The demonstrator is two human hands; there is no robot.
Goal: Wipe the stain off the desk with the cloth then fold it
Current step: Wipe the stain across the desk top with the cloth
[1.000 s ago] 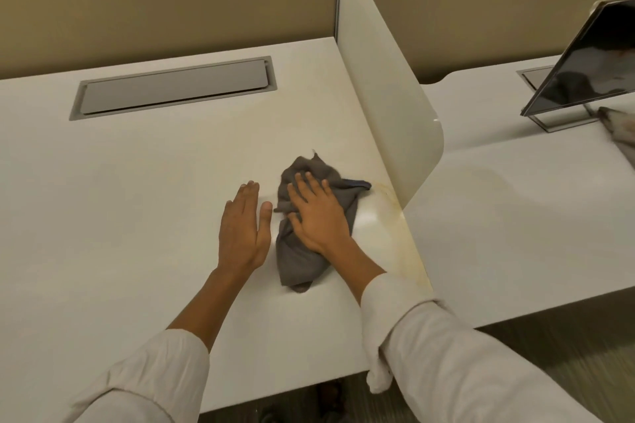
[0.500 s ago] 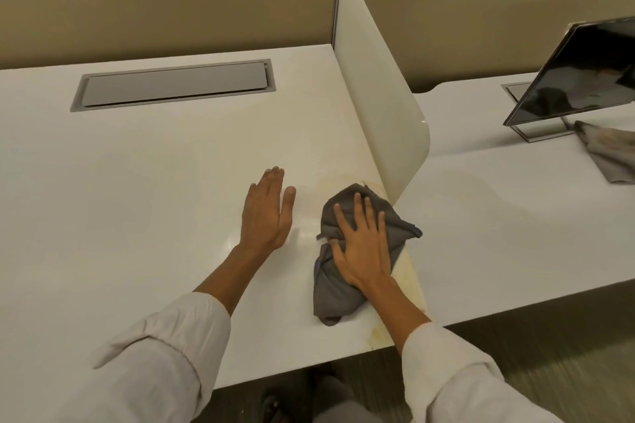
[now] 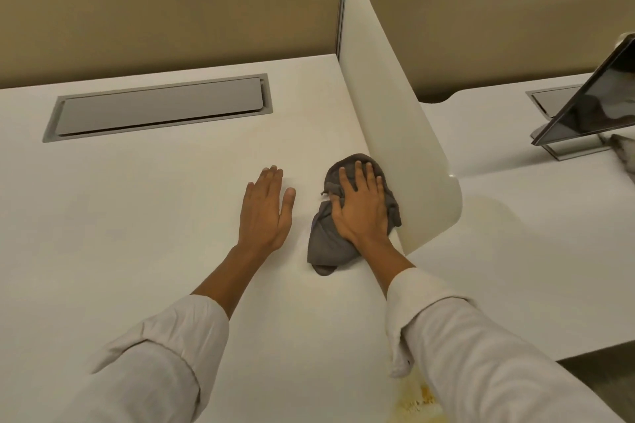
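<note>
A crumpled grey cloth [image 3: 326, 244] lies on the white desk [image 3: 137, 216], right against the base of the cream divider panel. My right hand [image 3: 364, 206] presses flat on the cloth with fingers spread, covering its upper half. My left hand [image 3: 266, 213] rests flat on the bare desk just left of the cloth, fingers together, holding nothing. A yellowish stain [image 3: 417, 398] shows on the desk near its front edge, beside my right sleeve and partly hidden by it.
The upright divider panel [image 3: 388, 120] splits this desk from the neighbouring one. A grey cable hatch [image 3: 158, 106] sits at the back. On the right desk stand a tilted dark monitor [image 3: 591, 103] and another cloth [image 3: 623, 151]. Tan partition walls close the back.
My right hand has slid the cloth away from the front edge, up along the divider. The left hand stays flat beside it. The view has shifted so the stain now lies near my right sleeve.
</note>
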